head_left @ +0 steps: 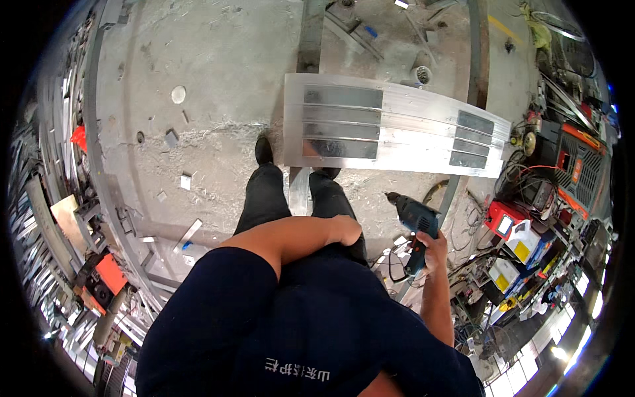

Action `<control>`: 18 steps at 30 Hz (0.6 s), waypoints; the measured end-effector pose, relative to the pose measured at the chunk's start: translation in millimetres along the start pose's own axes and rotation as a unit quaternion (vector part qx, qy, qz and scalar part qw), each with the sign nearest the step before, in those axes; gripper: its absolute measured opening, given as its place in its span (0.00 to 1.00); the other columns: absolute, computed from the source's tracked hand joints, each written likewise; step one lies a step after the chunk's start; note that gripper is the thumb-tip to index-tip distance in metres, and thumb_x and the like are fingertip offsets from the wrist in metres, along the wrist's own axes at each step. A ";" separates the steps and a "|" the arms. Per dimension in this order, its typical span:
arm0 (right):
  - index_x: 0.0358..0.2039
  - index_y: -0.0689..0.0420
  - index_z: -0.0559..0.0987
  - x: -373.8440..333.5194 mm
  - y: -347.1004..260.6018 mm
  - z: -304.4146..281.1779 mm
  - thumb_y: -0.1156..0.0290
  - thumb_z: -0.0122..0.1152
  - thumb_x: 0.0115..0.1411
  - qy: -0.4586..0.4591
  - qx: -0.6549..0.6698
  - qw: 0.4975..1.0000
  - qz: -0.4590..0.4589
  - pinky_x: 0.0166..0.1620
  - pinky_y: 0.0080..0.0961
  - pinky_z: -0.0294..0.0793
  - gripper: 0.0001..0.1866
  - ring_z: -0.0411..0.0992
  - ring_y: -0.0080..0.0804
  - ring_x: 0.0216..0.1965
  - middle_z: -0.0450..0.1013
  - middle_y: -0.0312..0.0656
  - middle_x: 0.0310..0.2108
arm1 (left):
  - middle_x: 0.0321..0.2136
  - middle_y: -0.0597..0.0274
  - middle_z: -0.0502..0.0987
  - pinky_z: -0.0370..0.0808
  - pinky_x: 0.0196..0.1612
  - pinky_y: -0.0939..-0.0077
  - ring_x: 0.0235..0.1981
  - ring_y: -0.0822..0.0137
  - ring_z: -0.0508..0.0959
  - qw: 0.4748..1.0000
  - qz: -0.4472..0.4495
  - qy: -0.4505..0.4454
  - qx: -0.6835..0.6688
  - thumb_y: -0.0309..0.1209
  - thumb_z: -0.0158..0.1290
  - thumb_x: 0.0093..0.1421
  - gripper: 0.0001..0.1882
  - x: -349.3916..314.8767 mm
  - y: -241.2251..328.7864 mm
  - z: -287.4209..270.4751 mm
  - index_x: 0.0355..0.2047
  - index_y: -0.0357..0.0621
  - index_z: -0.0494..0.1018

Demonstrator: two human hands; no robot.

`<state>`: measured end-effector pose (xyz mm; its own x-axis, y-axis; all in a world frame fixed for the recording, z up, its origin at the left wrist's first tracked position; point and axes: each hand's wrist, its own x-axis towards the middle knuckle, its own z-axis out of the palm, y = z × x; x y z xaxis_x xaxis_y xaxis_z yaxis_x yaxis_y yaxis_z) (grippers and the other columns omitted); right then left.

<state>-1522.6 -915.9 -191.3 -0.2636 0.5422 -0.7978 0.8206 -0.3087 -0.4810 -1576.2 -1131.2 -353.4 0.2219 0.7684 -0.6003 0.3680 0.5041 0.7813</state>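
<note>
My right hand (pixel 433 253) grips the handle of a dark teal power drill (pixel 419 217) at my right side, its chuck tilted toward the far left. A cord hangs from the handle's lower end. Across my waist lies my left forearm, with my left hand (pixel 345 230) closed in front of my right thigh; whatever its fingers may hold is hidden. Beyond my feet a long silvery metal panel (pixel 413 119) rests on metal beams, stretching to the right. Darker rectangular sections show near both its ends. The drill is apart from the panel.
Metal beams (pixel 309 36) run along the dusty concrete floor (pixel 218 86). A small white bucket (pixel 422 75) stands past the panel. Cables, a red machine (pixel 507 221) and boxes crowd the right. Long metal profiles (pixel 40 192) and an orange machine (pixel 110 274) occupy the left.
</note>
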 end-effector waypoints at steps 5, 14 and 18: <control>0.37 0.64 0.74 31.2 13.7 -30.8 0.75 0.64 0.51 -0.005 -0.041 0.997 -0.062 0.23 0.26 0.73 0.14 0.72 0.29 0.18 0.75 0.44 0.22 | 0.25 0.57 0.80 0.71 0.35 0.65 0.28 0.64 0.76 0.923 0.212 -0.162 -0.277 0.30 0.53 0.52 0.11 -30.5 32.1 -46.4 0.32 0.37 0.80; 0.37 0.63 0.74 13.2 -15.6 -51.9 0.72 0.66 0.47 0.085 -0.036 0.991 -0.096 0.23 0.28 0.74 0.17 0.72 0.31 0.18 0.75 0.44 0.23 | 0.26 0.55 0.78 0.69 0.35 0.67 0.28 0.67 0.72 0.925 0.275 -0.193 -0.175 0.29 0.50 0.53 0.11 -54.7 10.6 -57.7 0.34 0.37 0.79; 0.35 0.67 0.73 -36.6 -36.7 -73.5 0.69 0.61 0.51 0.101 -0.002 0.992 -0.077 0.24 0.29 0.74 0.15 0.72 0.32 0.18 0.74 0.43 0.22 | 0.30 0.52 0.80 0.70 0.37 0.60 0.31 0.57 0.76 0.896 0.413 -0.140 -0.081 0.34 0.55 0.55 0.13 -56.3 15.7 -45.1 0.35 0.37 0.79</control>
<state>-1505.9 -867.0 -117.7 -0.2788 0.7286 -0.6256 0.7807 -0.2074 -0.5894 -1623.6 -1148.8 -299.6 0.5850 0.7879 0.1923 -0.1564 -0.1230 0.9800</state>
